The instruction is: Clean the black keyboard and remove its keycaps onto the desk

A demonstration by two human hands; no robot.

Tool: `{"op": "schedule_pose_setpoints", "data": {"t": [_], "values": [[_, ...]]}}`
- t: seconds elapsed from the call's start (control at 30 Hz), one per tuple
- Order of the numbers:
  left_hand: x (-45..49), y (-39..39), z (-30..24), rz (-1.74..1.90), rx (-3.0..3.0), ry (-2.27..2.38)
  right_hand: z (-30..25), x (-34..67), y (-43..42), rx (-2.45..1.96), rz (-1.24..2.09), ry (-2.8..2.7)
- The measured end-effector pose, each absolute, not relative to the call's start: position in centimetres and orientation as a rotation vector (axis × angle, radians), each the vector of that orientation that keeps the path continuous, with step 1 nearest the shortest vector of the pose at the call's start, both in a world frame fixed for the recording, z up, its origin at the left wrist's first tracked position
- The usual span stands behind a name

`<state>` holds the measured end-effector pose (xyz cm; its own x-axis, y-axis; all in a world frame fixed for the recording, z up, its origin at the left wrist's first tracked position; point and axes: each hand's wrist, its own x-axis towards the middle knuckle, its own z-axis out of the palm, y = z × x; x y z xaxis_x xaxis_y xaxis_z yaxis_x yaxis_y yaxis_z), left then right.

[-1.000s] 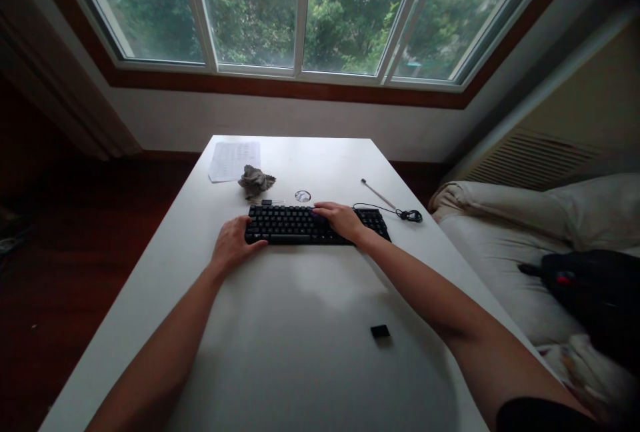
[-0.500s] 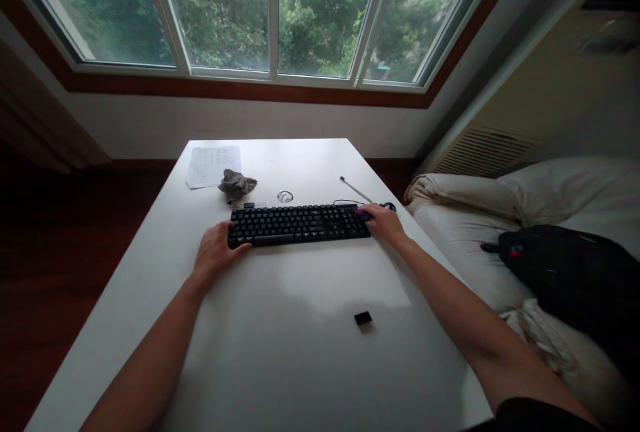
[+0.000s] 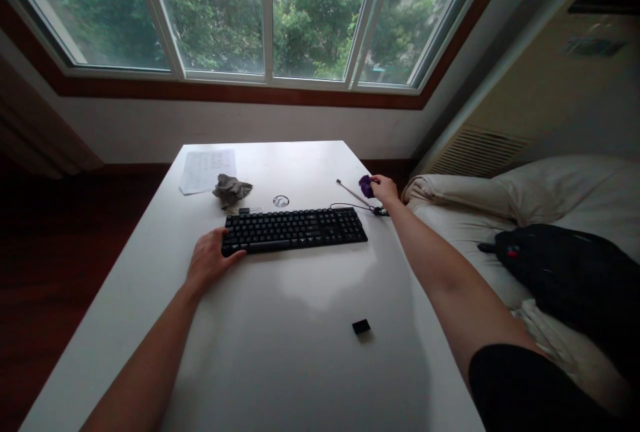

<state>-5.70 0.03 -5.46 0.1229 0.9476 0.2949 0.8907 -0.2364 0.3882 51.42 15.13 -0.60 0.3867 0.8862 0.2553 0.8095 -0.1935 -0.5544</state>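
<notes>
A black keyboard lies flat across the white table. My left hand grips its left end, with the thumb along the near edge and the fingers behind. Off the keyboard's far right corner, my right hand pinches a crumpled purple cloth near the table's right edge. Just left of that cloth lies a thin stick with a dark tip. The bundled black cable sits below my right hand, beside the keyboard.
Behind the keyboard are a crumpled grey cloth, a printed paper sheet and a small round item. A small black block lies nearer me. Right of the table stands a bed with a black bag; a window is ahead.
My right hand has lifted off the keyboard's right end and moved away from me, past its far corner, carrying the purple cloth. My left hand stays on the keyboard's left end.
</notes>
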Motion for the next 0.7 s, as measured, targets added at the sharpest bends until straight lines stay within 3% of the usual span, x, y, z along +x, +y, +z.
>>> {"op": "schedule_pose_setpoints", "data": {"t": [0.2,0.4,0.7], "values": [[-5.9,0.4,-5.8,0.763,2.272,1.860,-1.6,49.1,15.9,-1.948,0.198,-1.618],[-6.2,0.6,-6.0,0.844,2.261,1.822,-4.7,46.5,8.9,-1.646,-0.011,-1.597],[-5.8,0.3,-5.5,0.886,2.193,1.854,-7.4,43.1,0.2,-1.586,0.359,-1.481]]}}
